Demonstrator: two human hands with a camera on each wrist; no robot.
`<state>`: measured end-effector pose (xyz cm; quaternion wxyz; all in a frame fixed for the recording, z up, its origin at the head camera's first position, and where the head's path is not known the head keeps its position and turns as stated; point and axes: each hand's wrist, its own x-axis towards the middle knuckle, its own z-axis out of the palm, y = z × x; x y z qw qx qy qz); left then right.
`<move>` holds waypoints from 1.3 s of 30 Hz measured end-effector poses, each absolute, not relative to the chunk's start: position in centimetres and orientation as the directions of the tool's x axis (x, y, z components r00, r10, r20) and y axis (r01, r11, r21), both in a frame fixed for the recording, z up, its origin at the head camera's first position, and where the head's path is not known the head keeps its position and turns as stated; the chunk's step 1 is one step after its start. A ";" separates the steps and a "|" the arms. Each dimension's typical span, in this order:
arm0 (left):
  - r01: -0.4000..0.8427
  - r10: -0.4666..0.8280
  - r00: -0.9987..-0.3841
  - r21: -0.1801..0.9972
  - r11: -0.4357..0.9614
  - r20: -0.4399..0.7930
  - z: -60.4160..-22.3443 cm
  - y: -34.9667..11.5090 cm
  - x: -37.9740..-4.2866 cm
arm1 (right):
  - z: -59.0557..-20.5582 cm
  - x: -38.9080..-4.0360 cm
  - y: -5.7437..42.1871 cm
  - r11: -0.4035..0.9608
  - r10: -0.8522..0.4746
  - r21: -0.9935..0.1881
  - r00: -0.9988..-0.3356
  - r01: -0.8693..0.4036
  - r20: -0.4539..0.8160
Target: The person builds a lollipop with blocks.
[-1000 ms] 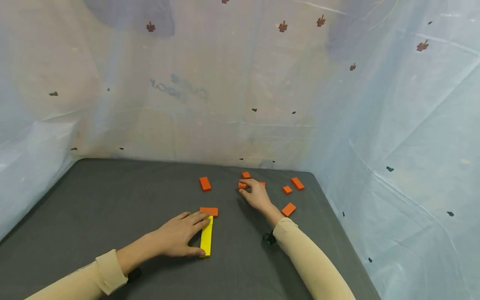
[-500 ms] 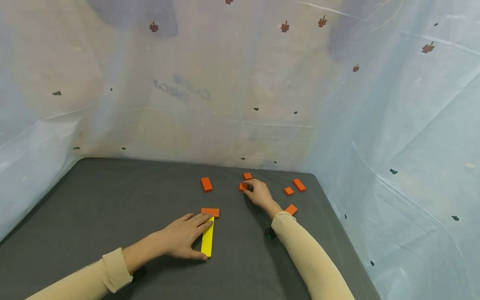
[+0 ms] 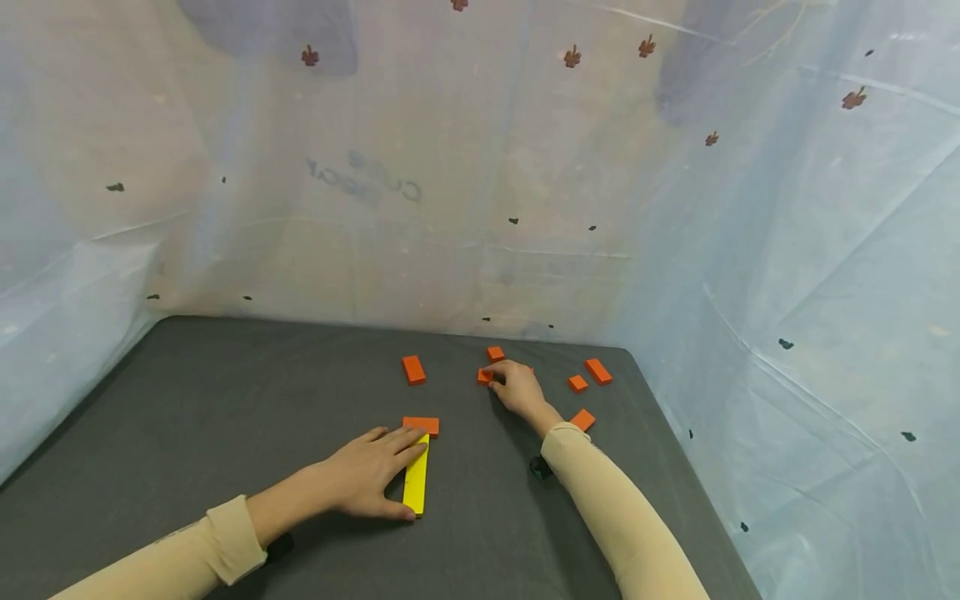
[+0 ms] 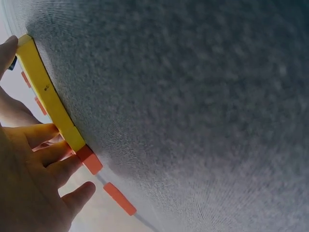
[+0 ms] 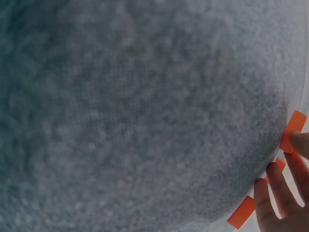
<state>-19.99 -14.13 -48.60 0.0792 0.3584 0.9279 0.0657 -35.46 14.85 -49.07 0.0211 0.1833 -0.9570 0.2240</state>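
My left hand (image 3: pixel 367 475) lies over a yellow block (image 3: pixel 415 493), fingers spread and fairly straight, thumb at its near end. Its fingertips touch the far end, where the left wrist view shows a seam and a short yellow piece (image 4: pixel 73 138). An orange block (image 3: pixel 421 423) lies crosswise against that far end, close to the fingertips. Farther right, my right hand (image 3: pixel 519 390) pinches another orange block (image 3: pixel 484 377) between thumb and index finger. In the right wrist view the thumb (image 5: pixel 300 143) lies on that block, the other fingers extended below it.
Several loose orange blocks are spread near the back: one block (image 3: pixel 413 369) left of my right hand, a small one (image 3: pixel 495 352) behind it, others (image 3: pixel 577 383) to its right. A dark grey table (image 3: pixel 225 400) stands against hanging plastic sheeting (image 3: pixel 420 267).
Over the last second, my right thumb and index finger have come closer together around the orange block. My left hand stays at the yellow block. The view has shifted slightly.
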 end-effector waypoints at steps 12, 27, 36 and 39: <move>0.666 0.681 -0.726 0.146 0.731 -0.097 -48.6 -14.0 -20.0 | -48.9 -34.6 14.5 0.803 -0.356 -0.460 -0.924 -0.378 0.138; 0.673 0.688 -0.722 0.149 0.724 -0.080 -48.6 -14.0 -20.1 | -48.2 -32.3 10.4 0.640 -0.504 -0.578 -0.845 -0.506 0.181; 0.661 0.680 -0.727 0.171 0.731 -0.095 -48.3 -13.9 -20.1 | -48.1 -31.5 7.9 0.607 -0.593 -0.570 -0.793 -0.554 0.139; 0.661 0.680 -0.727 0.169 0.731 -0.095 -48.4 -13.9 -20.2 | -48.3 -31.3 7.5 0.607 -0.617 -0.566 -0.780 -0.558 0.108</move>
